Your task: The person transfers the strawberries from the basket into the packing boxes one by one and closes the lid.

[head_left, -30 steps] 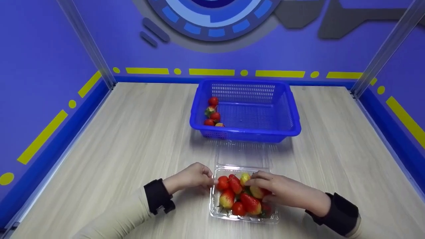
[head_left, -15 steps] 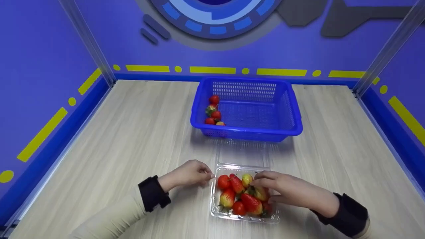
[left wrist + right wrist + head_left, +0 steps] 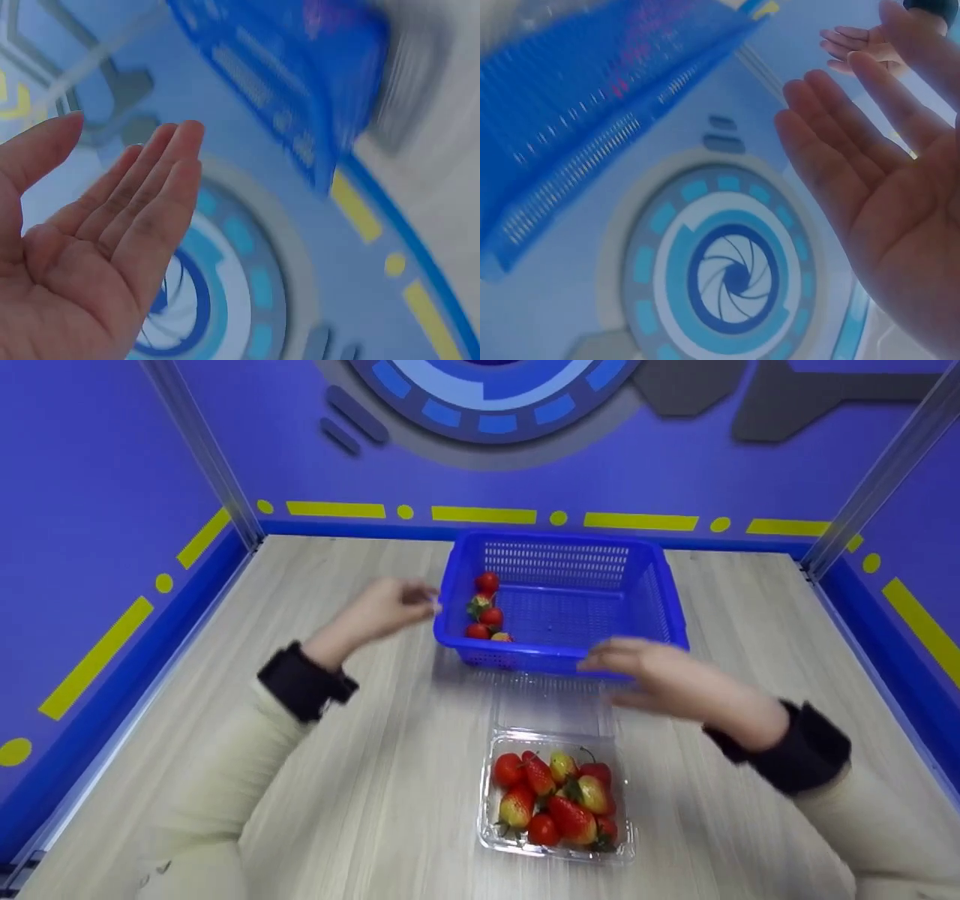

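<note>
My left hand (image 3: 382, 611) is raised beside the left rim of the blue basket (image 3: 559, 656), its fingers loosely extended. In the left wrist view the palm of that hand (image 3: 112, 232) shows nothing in it. Over the front right part of the basket hovers my right hand (image 3: 660, 675), blurred, with an empty palm and straight fingers in the right wrist view. Closer to me stands a clear plastic clamshell box (image 3: 486, 810) with its lid laid back, holding several strawberries (image 3: 574, 819) and small red fruits (image 3: 544, 829). More red fruits (image 3: 491, 618) lie along the basket's left side.
The clear lid (image 3: 551, 709) lies flat between the box and the basket, reaching close to the basket's front. Blue printed walls (image 3: 90, 510) enclose the wood-look table (image 3: 360, 780) at the back and both sides.
Both hands have left the clamshell box and moved forward and up to the basket. The fruits in the box that the right hand covered now show.
</note>
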`<state>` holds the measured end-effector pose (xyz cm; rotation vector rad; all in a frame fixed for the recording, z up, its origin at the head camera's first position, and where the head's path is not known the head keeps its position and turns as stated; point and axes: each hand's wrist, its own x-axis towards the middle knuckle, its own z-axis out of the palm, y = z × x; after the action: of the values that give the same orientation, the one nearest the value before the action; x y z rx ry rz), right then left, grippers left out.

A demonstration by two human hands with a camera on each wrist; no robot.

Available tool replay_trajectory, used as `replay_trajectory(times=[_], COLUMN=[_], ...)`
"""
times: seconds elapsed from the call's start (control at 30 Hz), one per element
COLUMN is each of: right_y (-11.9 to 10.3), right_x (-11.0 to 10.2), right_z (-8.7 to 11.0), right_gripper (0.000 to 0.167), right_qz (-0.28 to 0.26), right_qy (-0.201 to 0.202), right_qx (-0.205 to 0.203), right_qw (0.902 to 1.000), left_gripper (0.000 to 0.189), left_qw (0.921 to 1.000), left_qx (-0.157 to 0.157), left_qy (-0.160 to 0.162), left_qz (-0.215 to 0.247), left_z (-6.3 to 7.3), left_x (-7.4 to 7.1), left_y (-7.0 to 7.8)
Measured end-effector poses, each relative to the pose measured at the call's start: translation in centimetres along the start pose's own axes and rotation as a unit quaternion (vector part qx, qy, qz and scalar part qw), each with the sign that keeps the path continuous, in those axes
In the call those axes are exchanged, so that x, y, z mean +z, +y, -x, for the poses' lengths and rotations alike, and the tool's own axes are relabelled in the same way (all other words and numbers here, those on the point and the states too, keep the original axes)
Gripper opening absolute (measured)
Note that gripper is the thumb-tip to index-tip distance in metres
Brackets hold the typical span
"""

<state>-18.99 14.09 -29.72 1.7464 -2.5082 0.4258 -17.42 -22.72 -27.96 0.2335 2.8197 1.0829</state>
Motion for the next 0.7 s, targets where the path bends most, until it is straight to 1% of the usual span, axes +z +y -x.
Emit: replay_trajectory(times=[0.07,0.13,0.2,0.27,0.37,0.43,0.5,0.57,0.63,0.7], right_y=[0.9,2.2,3.6,5.2,7.4,8.7,9.8,10.7,11.3,11.7], right_x=[-1.9,-3.6,-5.0,-6.0,-6.6,-6.2,-5.4,-4.2,-2.6,-1.2], right_z=[-2.1,-4.4,-6.8,-9.0,-12.0,-13.7,-15.2,-16.3,-17.1,-17.7], right_gripper=[0.038,0.036,0.036,0.035,0.038,0.041,0.044,0.046,0.047,0.049], right_qz=[0.003,0.002,0.001,-0.001,-0.02,-0.043,-0.064,-0.084,-0.092,-0.096], right_qy=[-0.004,-0.008,-0.009,-0.01,-0.015,-0.022,-0.03,-0.044,-0.057,-0.072], right_qx=[0.021,0.041,0.06,0.085,0.134,0.167,0.193,0.209,0.213,0.216], right_qw=[0.9998,0.9991,0.9982,0.9963,0.9907,0.9848,0.9786,0.9733,0.971,0.969], left_gripper=[0.04,0.04,0.042,0.044,0.045,0.044,0.041,0.039,0.037,0.038], left_qw=[0.9997,0.999,0.9983,0.997,0.9935,0.9898,0.9858,0.9818,0.978,0.9761], left_qx=[-0.004,-0.015,-0.036,-0.066,-0.11,-0.14,-0.166,-0.189,-0.205,-0.212], left_qy=[0.021,0.035,0.035,0.024,0.002,0.0,0.009,0.024,0.037,0.046], left_qz=[-0.011,-0.024,-0.028,-0.032,-0.031,-0.03,-0.023,-0.004,0.004,0.012], left_z=[-1.9,-3.8,-5.6,-7.2,-9.0,-9.9,-10.7,-11.4,-12.0,-12.6], left_x=[-1.7,-3.0,-3.7,-3.8,-3.0,-2.0,-0.8,0.3,1.2,1.9], left_y=[0.3,0.5,0.5,0.2,-0.5,-1.1,-1.7,-2.3,-2.8,-3.2])
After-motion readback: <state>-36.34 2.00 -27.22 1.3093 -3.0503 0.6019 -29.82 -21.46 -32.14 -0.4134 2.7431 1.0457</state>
